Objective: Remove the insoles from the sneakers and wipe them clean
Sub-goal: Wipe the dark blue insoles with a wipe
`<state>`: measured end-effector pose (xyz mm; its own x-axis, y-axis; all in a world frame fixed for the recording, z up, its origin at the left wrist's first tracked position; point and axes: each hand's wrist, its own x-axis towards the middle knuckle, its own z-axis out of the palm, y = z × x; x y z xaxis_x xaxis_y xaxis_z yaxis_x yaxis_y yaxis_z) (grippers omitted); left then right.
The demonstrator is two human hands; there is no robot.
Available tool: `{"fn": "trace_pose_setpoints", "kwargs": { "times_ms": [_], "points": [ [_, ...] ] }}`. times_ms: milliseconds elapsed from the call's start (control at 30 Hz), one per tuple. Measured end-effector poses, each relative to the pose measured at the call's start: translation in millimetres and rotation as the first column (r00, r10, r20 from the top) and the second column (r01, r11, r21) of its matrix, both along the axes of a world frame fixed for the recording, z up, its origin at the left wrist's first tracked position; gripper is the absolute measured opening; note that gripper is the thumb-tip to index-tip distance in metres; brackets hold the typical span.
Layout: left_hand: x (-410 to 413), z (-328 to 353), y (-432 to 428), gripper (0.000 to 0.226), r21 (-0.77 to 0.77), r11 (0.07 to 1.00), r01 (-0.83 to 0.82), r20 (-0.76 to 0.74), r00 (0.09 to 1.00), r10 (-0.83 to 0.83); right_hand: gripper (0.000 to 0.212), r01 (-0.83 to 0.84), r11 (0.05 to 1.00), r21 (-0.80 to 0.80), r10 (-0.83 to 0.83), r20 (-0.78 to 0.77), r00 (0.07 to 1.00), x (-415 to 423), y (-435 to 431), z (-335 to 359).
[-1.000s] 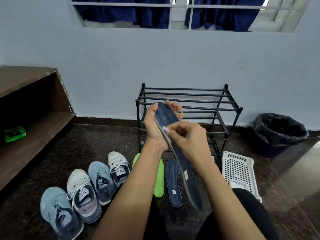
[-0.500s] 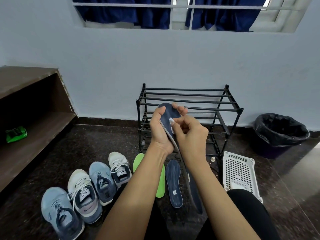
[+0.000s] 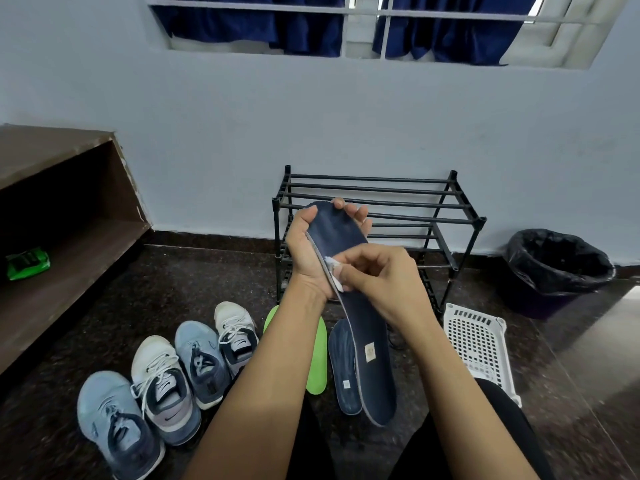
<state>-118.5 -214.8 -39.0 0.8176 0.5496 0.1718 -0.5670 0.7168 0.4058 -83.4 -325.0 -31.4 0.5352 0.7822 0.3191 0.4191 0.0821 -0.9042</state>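
Since 0.5 s ago, wipe is moved from toe toward midfoot of held insole, pinched in right hand fingers; toe is gripped by left hand. Green insole and navy insole are laid on floor beside 4 sneakers; 4th insole not seen. Shoe rack stands close behind.

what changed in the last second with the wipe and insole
The right hand, pinching the white wipe, slid up the dark blue insole toward its toe, then back down to its middle. The left hand kept gripping the insole's front end. The sneakers and the green insole on the floor stayed put.
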Motion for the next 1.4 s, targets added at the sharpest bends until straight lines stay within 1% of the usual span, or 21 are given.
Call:
{"fn": "trace_pose_setpoints", "kwargs": {
  "times_ms": [67, 133, 200, 267, 333, 433, 500, 567, 667, 767, 867, 900, 933, 1000, 1133, 1233, 1333, 1400],
  "points": [
    [1.2, 0.4, -0.2, 0.027, -0.033, 0.999, 0.008, 0.022, 1.0, -0.007, 0.007, 0.066, 0.997, 0.031, -0.066, -0.017, 0.998, -2.7, 0.9, -4.2],
    [1.7, 0.0, -4.8, 0.029, -0.053, 0.998, 0.038, 0.044, 0.998, -0.036, 0.005, 0.173, 0.982, 0.072, -0.176, 0.038, 0.984, -5.7, 4.7, -8.1],
    [1.8, -1.8, -11.0, 0.031, -0.039, 0.998, 0.056, 0.0, 0.998, -0.056, 0.002, 0.264, 0.956, 0.13, -0.276, 0.083, 0.958, -5.6, 10.6, -11.3],
    [1.3, -3.0, -15.7, 0.033, -0.043, 0.997, 0.061, -0.044, 0.997, -0.063, 0.003, 0.334, 0.925, 0.181, -0.354, 0.097, 0.93, -2.3, 16.7, -13.4],
    [0.5, -2.3, -18.7, 0.031, -0.046, 0.998, 0.035, -0.05, 0.998, -0.038, 0.004, 0.377, 0.899, 0.225, -0.411, 0.13, 0.902, -0.4, 21.9, -16.0],
    [-1.0, -0.5, -24.8, 0.033, 0.006, 1.0, 0.017, -0.093, 0.996, -0.016, 0.002, 0.435, 0.853, 0.288, -0.496, 0.194, 0.846, 3.8, 26.4, -18.7],
    [-1.2, -2.2, -25.5, 0.027, 0.015, 0.999, 0.032, -0.088, 0.996, -0.03, 0.003, 0.44, 0.844, 0.307, -0.507, 0.19, 0.841, 8.0, 26.6, -17.9],
    [-1.1, -3.5, -21.4, 0.024, 0.021, 0.999, 0.029, -0.078, 0.997, -0.027, 0.001, 0.42, 0.867, 0.269, -0.474, 0.183, 0.861, 8.2, 23.8, -14.7],
    [0.3, -5.4, -11.1, 0.025, 0.018, 1.0, 0.007, -0.034, 0.999, -0.007, 0.002, 0.293, 0.947, 0.129, -0.312, 0.162, 0.936, 1.9, 14.9, -6.4],
    [-1.0, -2.4, -4.4, 0.027, -0.003, 1.0, -0.021, -0.009, 1.0, 0.021, 0.003, 0.154, 0.988, 0.02, -0.155, 0.135, 0.979, -2.3, 6.1, -2.4],
    [-0.6, 2.3, -2.1, 0.025, -0.013, 0.999, -0.041, -0.018, 0.999, 0.041, 0.004, 0.032, 0.999, -0.007, -0.032, -0.007, 0.999, -0.8, -1.4, -1.8],
    [-0.3, 3.2, -2.0, 0.025, -0.013, 0.999, -0.041, -0.016, 0.999, 0.041, 0.005, 0.039, 0.999, 0.0, -0.039, -0.03, 0.999, -1.3, -1.9, -3.3],
    [0.0, 3.4, -2.2, 0.025, -0.023, 0.999, -0.035, -0.007, 0.999, 0.035, 0.004, 0.076, 0.997, 0.009, -0.075, -0.019, 0.997, -2.9, -1.2, -5.0],
    [1.2, 1.9, -2.8, 0.026, -0.039, 0.999, -0.021, 0.005, 1.0, 0.021, 0.004, 0.172, 0.984, 0.043, -0.174, 0.048, 0.984, -7.4, 3.0, -8.6],
    [4.5, -7.3, -7.4, 0.027, 0.014, 1.0, 0.015, -0.04, 0.999, -0.014, 0.003, 0.301, 0.942, 0.149, -0.323, 0.149, 0.935, -4.3, 13.2, -13.8],
    [3.3, -9.6, -8.6, 0.025, 0.037, 0.999, 0.014, -0.048, 0.999, -0.012, 0.003, 0.342, 0.92, 0.19, -0.371, 0.147, 0.917, -1.9, 19.5, -16.2],
    [0.0, -5.8, -13.9, 0.021, 0.061, 0.998, 0.004, -0.067, 0.998, 0.0, 0.002, 0.408, 0.878, 0.25, -0.462, 0.223, 0.858, 0.5, 26.9, -20.4],
    [-1.0, -6.4, -17.6, 0.02, 0.079, 0.997, 0.015, -0.079, 0.997, -0.009, 0.004, 0.445, 0.847, 0.289, -0.515, 0.246, 0.821, 4.9, 30.6, -21.9]
  ]
}}
